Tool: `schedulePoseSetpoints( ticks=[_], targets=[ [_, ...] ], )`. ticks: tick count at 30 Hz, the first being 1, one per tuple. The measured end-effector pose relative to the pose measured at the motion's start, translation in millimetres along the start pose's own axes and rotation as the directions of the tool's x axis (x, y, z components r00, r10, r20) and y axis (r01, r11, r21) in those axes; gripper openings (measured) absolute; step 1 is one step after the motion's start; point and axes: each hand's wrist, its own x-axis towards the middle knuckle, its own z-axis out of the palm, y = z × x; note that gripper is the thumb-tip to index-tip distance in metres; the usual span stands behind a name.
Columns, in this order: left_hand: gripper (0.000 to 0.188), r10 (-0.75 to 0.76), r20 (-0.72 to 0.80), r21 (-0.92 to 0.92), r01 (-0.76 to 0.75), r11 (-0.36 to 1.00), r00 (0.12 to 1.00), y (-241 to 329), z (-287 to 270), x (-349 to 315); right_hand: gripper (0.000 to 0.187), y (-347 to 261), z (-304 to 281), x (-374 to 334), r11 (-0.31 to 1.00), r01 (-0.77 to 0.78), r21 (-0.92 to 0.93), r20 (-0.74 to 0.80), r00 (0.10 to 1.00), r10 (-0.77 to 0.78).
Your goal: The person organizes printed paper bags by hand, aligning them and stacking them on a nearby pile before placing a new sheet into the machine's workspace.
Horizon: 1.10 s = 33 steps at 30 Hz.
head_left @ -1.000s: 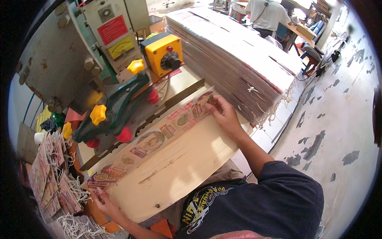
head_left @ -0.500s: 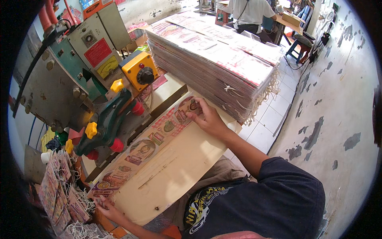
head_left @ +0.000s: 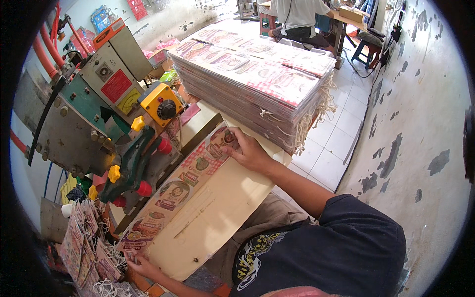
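Note:
A long printed plastic strip [head_left: 174, 192], with food pictures and a red checked pattern, lies along the far side of a cream board [head_left: 208, 218]. At its far right end my right hand [head_left: 248, 152] grips the edge, thumb on top. My left hand [head_left: 143, 266] pinches the near left end, its fingertips partly hidden. The strip runs beside a dark metal bar. Just past it is a press machine's green arm [head_left: 129, 161] with yellow knobs and red feet.
A tall stack of printed sheets [head_left: 247, 74] with cord ends stands beyond the board. Bundles of corded printed pieces [head_left: 81, 242] sit at the lower left. A yellow control box [head_left: 162, 105] is on the machine. Another person [head_left: 299, 24] sits at the back; a peeling wall [head_left: 396, 123] rises right.
The whole view has shifted slightly, showing more of the back wall. Both hands keep their hold on the strip's ends, which lies almost unchanged against the board.

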Motion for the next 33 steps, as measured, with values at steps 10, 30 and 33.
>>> schedulePoseSetpoints(
  ticks=[10,30,33],
  targets=[
    [0.043,0.033,-0.122,0.056,-0.026,0.998,0.992,-5.6,-1.4,-0.2,0.062,-7.8,-3.2,0.3,0.999,-0.035,0.024,0.059,0.998,0.034],
    [0.038,0.241,-0.346,-0.194,-0.32,0.927,0.907,12.7,-2.5,-8.3,0.058,-21.1,-2.4,-0.2,0.988,-0.129,0.082,0.048,0.991,0.125],
    [0.033,0.309,-0.372,-0.121,-0.376,0.919,0.875,12.1,2.5,-8.1,0.06,-23.9,-7.7,1.2,0.984,-0.151,0.096,0.056,0.988,0.147]
  ],
)
